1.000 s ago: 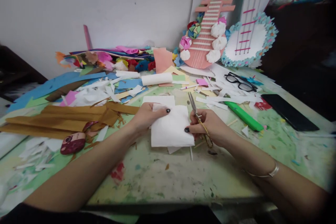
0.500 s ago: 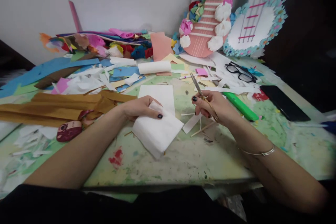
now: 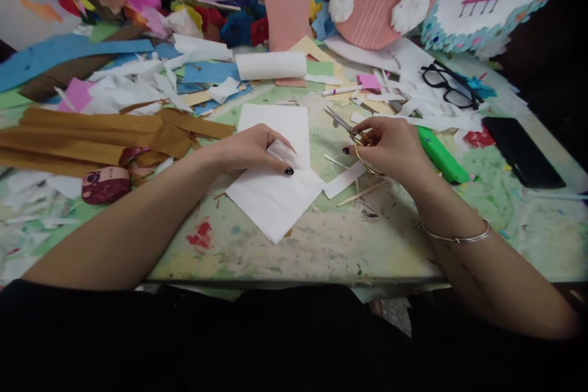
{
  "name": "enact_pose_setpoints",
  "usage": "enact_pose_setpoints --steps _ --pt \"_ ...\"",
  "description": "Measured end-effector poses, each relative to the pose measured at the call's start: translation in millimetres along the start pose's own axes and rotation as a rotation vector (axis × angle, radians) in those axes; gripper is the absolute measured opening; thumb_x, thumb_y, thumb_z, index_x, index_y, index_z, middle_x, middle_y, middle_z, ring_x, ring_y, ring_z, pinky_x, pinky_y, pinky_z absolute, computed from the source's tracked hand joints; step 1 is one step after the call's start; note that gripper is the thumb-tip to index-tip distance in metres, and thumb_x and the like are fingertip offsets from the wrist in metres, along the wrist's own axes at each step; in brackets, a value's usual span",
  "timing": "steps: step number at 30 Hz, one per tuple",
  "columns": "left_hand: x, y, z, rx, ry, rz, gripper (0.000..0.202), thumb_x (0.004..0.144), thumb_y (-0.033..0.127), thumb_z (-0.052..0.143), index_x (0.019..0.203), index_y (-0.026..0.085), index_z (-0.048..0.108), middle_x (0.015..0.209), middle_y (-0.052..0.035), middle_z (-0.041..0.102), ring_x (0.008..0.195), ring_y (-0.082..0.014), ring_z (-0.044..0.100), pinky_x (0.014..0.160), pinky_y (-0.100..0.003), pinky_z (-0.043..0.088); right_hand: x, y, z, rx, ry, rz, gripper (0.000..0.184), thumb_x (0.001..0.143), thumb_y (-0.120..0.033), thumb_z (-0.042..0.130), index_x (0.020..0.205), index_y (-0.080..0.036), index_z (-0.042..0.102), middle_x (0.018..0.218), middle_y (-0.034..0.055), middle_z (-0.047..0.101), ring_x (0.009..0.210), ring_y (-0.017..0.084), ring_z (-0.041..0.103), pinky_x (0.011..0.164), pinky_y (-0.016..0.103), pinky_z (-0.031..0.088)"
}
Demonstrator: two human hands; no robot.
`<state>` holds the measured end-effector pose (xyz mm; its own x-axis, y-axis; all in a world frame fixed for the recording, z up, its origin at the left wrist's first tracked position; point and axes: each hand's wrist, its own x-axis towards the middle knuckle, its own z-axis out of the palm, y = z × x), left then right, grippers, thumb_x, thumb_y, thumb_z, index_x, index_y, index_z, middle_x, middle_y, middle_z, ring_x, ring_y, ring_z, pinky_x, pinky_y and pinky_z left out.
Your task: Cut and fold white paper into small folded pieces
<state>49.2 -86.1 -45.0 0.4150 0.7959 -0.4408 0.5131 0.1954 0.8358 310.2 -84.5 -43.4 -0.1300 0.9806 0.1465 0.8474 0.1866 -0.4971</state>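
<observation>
My left hand is closed on a folded white sheet of paper, its thumb on top and its other fingers mostly hidden. Under and behind that sheet lies a flat white rectangle of paper. My right hand holds small scissors with gold handles, the blades pointing up and left, low over the table. Just left of and below the right hand lie a white paper strip and a thin stick.
Brown crepe paper and a dark red patterned object lie left. A white roll sits behind the sheets. To the right are a green tool, a phone and glasses. Decorated paper instruments stand at the back.
The view has tilted down. The folded sheet, raised before, now lies flatter on the table in my left hand. My right hand has lowered with the scissors, whose blades lean further left.
</observation>
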Motion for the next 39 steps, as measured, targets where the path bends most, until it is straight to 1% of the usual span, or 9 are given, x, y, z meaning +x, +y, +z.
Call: enact_pose_setpoints --steps 10,18,23,26,29,32,34,37,39 --pt "-1.4 -1.4 -8.1 -0.091 -0.177 0.105 0.043 0.061 0.017 0.076 0.103 0.017 0.069 0.090 -0.0060 0.072 0.076 -0.0187 0.068 0.059 -0.023 0.053 4.7 6.9 -7.0 -0.311 0.040 0.045 0.037 0.073 -0.025 0.058 0.107 -0.016 0.067 0.084 0.0096 0.071 0.076 0.026 0.063 0.064 0.031 0.039" --pt "-1.0 3.5 -6.4 -0.086 -0.055 0.157 0.026 0.066 0.027 0.074 0.087 0.016 0.062 0.071 0.0002 0.063 0.059 -0.0113 0.057 0.050 -0.019 0.044 6.6 15.0 -5.9 -0.561 -0.054 0.062 0.039 0.082 -0.021 0.049 0.119 -0.011 0.056 0.099 0.0174 0.068 0.090 0.031 0.062 0.066 0.032 0.037" --pt "12.1 33.7 -37.0 0.259 -0.048 0.234 0.021 0.067 0.031 0.070 0.085 0.018 0.068 0.067 0.0012 0.063 0.059 -0.0118 0.055 0.051 -0.019 0.037 10.8 16.5 -10.6 -0.541 -0.155 0.103 0.027 0.085 -0.019 0.043 0.105 -0.013 0.061 0.103 0.0170 0.065 0.093 0.030 0.061 0.067 0.032 0.037" --pt "36.1 63.3 -59.1 0.522 -0.061 0.288 0.021 0.063 0.028 0.072 0.083 0.020 0.073 0.068 0.0002 0.067 0.063 -0.0140 0.057 0.056 -0.021 0.038 13.8 19.1 -14.1 -0.520 -0.163 0.127 0.027 0.086 -0.019 0.045 0.107 -0.014 0.060 0.104 0.0161 0.064 0.095 0.028 0.061 0.069 0.031 0.038" --pt "68.9 98.0 -68.3 0.774 -0.106 0.356 0.021 0.064 0.025 0.070 0.084 0.021 0.076 0.069 -0.0003 0.069 0.063 -0.0150 0.058 0.055 -0.022 0.036 15.8 22.7 -17.3 -0.509 -0.158 0.158 0.028 0.086 -0.022 0.045 0.107 -0.013 0.061 0.104 0.0173 0.065 0.096 0.029 0.061 0.070 0.031 0.040" --pt "101.8 130.0 -56.0 1.212 -0.050 0.482 0.018 0.063 0.016 0.069 0.079 0.020 0.076 0.068 -0.0022 0.070 0.065 -0.0164 0.060 0.057 -0.024 0.038 16.8 25.4 -19.8 -0.506 -0.155 0.198 0.029 0.086 -0.025 0.044 0.104 -0.011 0.063 0.103 0.0193 0.065 0.095 0.030 0.062 0.069 0.032 0.041" --pt "120.3 143.7 -35.2 1.314 -0.020 0.527 0.023 0.058 0.004 0.066 0.073 0.018 0.076 0.069 -0.0056 0.072 0.066 -0.0185 0.061 0.062 -0.026 0.040 17.1 26.3 -21.4 -0.506 -0.151 0.228 0.030 0.085 -0.027 0.045 0.102 -0.011 0.063 0.101 0.0199 0.065 0.093 0.030 0.063 0.068 0.032 0.042" --pt "139.4 148.3 7.2 1.426 -0.010 0.621 0.018 0.056 -0.002 0.065 0.059 0.015 0.070 0.068 -0.0103 0.071 0.072 -0.0219 0.063 0.073 -0.033 0.042 17.5 26.9 -24.4 -0.499 -0.144 0.260 0.032 0.085 -0.031 0.046 0.102 -0.011 0.064 0.099 0.0198 0.067 0.092 0.031 0.064 0.066 0.032 0.043" --pt "144.6 143.3 34.1 1.468 0.014 0.723 0.018 0.064 -0.002 0.063 0.060 0.014 0.068 0.076 -0.0122 0.072 0.087 -0.0242 0.062 0.087 -0.038 0.040 17.7 27.5 -26.1 -0.496 -0.137 0.280 0.034 0.085 -0.032 0.045 0.103 -0.010 0.063 0.098 0.0203 0.067 0.090 0.031 0.065 0.066 0.033 0.044"
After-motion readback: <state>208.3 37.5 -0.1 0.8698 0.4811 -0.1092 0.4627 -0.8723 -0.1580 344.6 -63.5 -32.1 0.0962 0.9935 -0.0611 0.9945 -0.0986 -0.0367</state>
